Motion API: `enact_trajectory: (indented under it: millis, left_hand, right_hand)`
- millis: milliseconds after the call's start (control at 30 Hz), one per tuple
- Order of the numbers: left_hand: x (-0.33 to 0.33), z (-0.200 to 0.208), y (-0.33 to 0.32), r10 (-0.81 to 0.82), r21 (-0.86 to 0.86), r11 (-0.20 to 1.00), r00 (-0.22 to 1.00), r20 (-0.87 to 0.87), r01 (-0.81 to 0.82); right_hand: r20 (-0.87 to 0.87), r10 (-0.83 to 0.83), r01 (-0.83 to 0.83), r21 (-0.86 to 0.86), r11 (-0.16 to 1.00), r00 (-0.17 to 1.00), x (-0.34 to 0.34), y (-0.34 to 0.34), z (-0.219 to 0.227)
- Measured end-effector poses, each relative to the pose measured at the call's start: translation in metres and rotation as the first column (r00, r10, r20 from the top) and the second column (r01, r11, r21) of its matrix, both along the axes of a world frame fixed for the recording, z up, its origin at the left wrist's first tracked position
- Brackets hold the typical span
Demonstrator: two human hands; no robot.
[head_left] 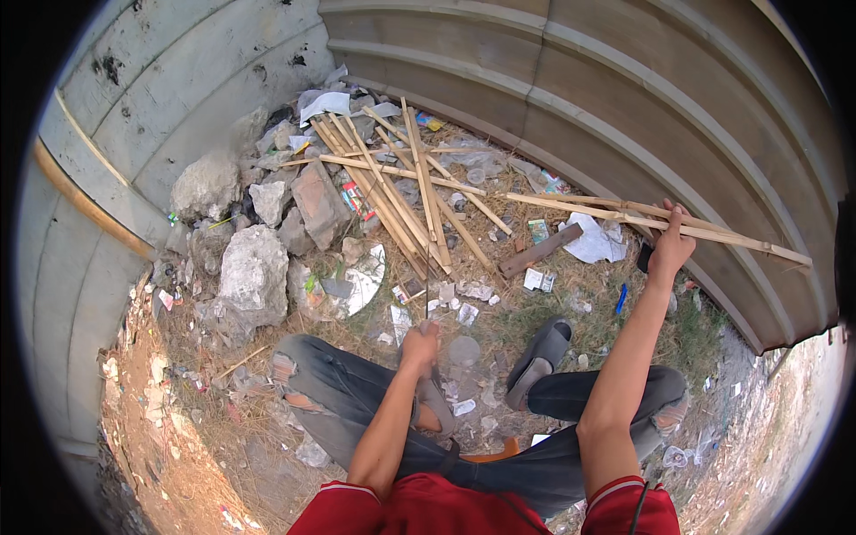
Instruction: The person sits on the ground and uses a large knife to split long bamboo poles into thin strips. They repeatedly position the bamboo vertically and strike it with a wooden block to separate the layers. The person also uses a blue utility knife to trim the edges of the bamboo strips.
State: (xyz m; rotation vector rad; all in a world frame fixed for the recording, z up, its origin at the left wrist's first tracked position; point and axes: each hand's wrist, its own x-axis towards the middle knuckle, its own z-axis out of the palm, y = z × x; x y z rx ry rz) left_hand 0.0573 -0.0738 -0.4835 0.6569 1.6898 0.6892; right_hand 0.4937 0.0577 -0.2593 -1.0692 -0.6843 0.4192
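My right hand (670, 248) is out to the right, its fingers closed round two long pale wooden sticks (588, 207). They reach leftward over the ground and stick out to the right beyond the fist. My left hand (419, 346) is closed between my knees on a thin dark rod (428, 283) that points away from me. It may be a narrow blade seen edge-on; its kind is unclear. Beyond that hand lies a loose, crisscrossed pile of similar sticks (392, 203), some leaning on the rubble.
Broken concrete lumps (254, 275) and a brick-like block (319, 203) sit at the left. A short dark plank (540, 250), a blue pen-like item (621, 299) and scattered litter lie on dry grass. Corrugated metal sheeting (624, 98) and a pale wall (196, 80) enclose the corner.
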Motion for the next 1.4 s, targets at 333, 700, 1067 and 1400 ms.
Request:
enact_trajectory:
  millis: [333,700,1067,1400]
  left_hand:
    - [-0.053,0.147,-0.055,0.19,0.223,0.911,0.835,0.517,-0.346]
    - [-0.053,0.156,-0.087,0.339,0.287,0.778,0.758,0.557,-0.559]
    - [0.009,0.085,-0.055,-0.102,0.429,0.89,0.984,-0.149,0.157]
    - [0.006,0.117,-0.044,-0.308,0.411,0.825,0.918,-0.249,0.388]
  right_hand:
    - [-0.414,0.123,-0.055,0.17,0.984,0.902,-0.179,0.056,-0.027]
    - [-0.458,0.862,-0.97,-0.2,0.139,0.218,-0.374,0.014,-0.078]
    - [-0.249,0.958,-0.644,-0.758,-0.103,0.141,-0.318,-0.074,-0.131]
    - [0.171,0.816,-0.244,-0.903,0.354,0.552,-0.281,-0.061,-0.124]
